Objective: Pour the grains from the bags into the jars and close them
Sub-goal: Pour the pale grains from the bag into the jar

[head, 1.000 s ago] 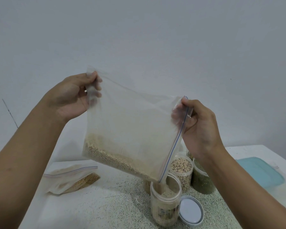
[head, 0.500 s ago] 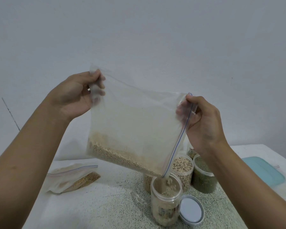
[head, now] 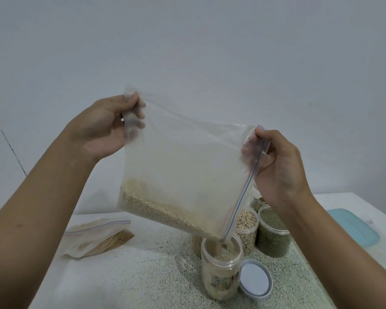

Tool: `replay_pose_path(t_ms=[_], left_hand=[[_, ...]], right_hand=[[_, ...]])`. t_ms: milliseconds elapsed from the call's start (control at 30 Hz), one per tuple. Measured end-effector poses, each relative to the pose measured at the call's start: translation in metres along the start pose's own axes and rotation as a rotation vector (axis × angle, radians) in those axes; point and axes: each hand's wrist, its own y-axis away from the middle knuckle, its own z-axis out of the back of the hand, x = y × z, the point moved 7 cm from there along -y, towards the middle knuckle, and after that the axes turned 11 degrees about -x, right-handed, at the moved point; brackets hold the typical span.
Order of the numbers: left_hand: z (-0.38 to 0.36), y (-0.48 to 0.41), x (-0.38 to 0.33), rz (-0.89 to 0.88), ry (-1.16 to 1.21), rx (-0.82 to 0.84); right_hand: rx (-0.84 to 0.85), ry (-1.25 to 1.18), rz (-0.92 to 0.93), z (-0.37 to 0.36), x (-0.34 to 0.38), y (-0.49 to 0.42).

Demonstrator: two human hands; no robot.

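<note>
- Our left grip [head: 103, 128] pinched the bag [head: 187, 166] by its upper corner, above the jar [head: 221, 275].
- Our right grip [head: 281, 170] clenched the bag's zip edge.
- Grains [head: 161, 208] fell into the jar; its lid [head: 255, 278] lay just beside it on the counter [head: 143, 277].

Two bare forearms are showing: the left forearm [head: 38, 219] is filling the lower left of the frame, the right forearm [head: 334, 246] the lower right. A small dark spot [head: 20, 225] is marking the left forearm near the frame's left edge. The left grip [head: 103, 128] and right grip [head: 279, 170] are showing bare; a pale glint [head: 122, 119] is sitting among the left grip's fingers, too small to identify.
</note>
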Motion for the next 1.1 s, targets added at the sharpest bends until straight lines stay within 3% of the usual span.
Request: replay_pose_path(t_ms=[1100], left_hand=[[0.020,0.007,-0.013,0.000,-0.019,-0.033]], right_hand=[[0.043,-0.004,-0.021,-0.018,-0.010,0.009]])
